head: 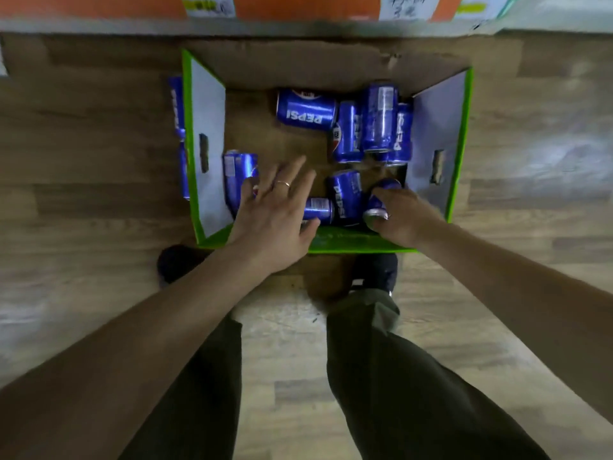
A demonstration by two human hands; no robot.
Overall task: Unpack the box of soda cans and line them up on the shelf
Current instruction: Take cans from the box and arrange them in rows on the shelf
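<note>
An open cardboard box (331,66) with green edges stands on the floor in front of my feet. Several blue soda cans lie loose on its bottom, among them one at the back (306,109) and a cluster at the right (379,117). My left hand (277,210) reaches into the box with fingers spread, over a can at the left wall (234,171) and a small can (318,210) near the front. My right hand (403,215) grips a blue can (378,202) at the box's front right corner.
The box's side flaps (207,141) stand open left and right. Two more blue cans (176,104) lie on the wooden floor outside the left flap. A shelf edge (298,26) with orange boxes runs along the top. My shoes (374,270) touch the box's front.
</note>
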